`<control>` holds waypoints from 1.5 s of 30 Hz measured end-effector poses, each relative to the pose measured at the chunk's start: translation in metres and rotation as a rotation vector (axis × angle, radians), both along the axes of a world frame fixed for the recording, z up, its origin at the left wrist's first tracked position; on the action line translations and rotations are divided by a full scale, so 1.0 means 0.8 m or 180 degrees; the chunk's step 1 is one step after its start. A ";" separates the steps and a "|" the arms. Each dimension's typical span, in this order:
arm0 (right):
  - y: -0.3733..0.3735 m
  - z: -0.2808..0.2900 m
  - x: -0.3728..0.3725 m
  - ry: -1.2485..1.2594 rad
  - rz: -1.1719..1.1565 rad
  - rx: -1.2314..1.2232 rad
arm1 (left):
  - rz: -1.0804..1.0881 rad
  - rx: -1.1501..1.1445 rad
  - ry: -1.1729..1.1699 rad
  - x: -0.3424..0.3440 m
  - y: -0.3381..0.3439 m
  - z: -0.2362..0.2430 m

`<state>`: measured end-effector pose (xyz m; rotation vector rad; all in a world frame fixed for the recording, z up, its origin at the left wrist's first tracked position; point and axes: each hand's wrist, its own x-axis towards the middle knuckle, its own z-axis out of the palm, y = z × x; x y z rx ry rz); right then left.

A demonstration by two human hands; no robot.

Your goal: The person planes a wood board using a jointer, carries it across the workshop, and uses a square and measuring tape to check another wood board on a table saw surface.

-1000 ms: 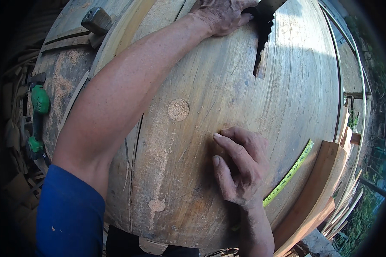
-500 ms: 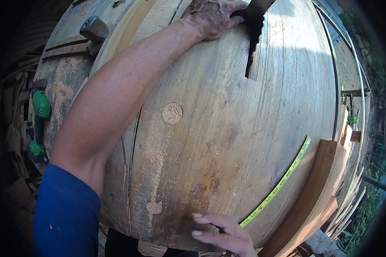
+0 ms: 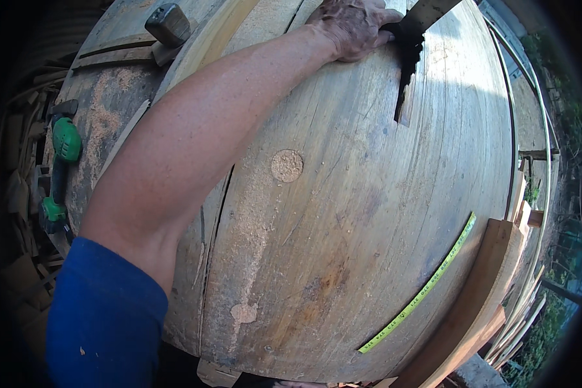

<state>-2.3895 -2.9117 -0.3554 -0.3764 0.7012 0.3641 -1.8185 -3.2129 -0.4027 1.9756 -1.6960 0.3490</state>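
Note:
My left arm in a blue sleeve reaches across a broad wooden board [image 3: 343,213]. At its far end my left hand [image 3: 355,29] is closed, with thumb and finger against a flat grey metal blade [image 3: 430,14]. The blade runs out past the upper edge, and a dark jagged shape stretches below it on the wood. What exactly the fingertips grip is partly hidden. Only a sliver of skin, seemingly my right hand [image 3: 301,385], shows at the lower edge; its fingers are hidden. A yellow-green piece of measuring tape [image 3: 417,297] lies on the board at the right.
At the far left a hammer-like block head [image 3: 167,24] stands beside wood strips. A green and black power tool [image 3: 64,139] lies at the left edge. Sawdust fills a round spot [image 3: 286,166]. A curved brown timber [image 3: 475,291] lines the right side, with slats beyond.
My right hand has withdrawn from beside the tape's near end toward the lower edge. The board and left arm appear shifted slightly right in view; my left hand stays by the blade.

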 end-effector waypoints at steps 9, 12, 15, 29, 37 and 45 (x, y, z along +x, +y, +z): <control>-0.006 0.031 0.040 -0.1105 0.0529 -0.0393 | 0.0561 0.0382 0.0287 -0.012 0.035 0.010; -0.022 0.070 0.070 -0.1453 0.0802 -0.0730 | 0.0210 0.0019 0.1002 -0.062 0.133 0.055; -0.070 0.123 0.149 -0.0375 0.1267 -0.1375 | 0.0312 -0.0159 0.1466 -0.089 0.293 0.106; -0.154 0.031 0.386 -0.0444 -0.0105 -0.5637 | 0.1997 0.1070 0.1755 -0.163 0.646 0.100; -0.218 0.026 0.255 0.1286 -0.0062 -0.6894 | 0.1691 0.1177 0.0489 -0.139 0.569 0.136; -0.226 -0.004 0.164 0.2724 0.0099 -0.6795 | 0.1855 0.0538 0.1838 -0.012 0.340 0.054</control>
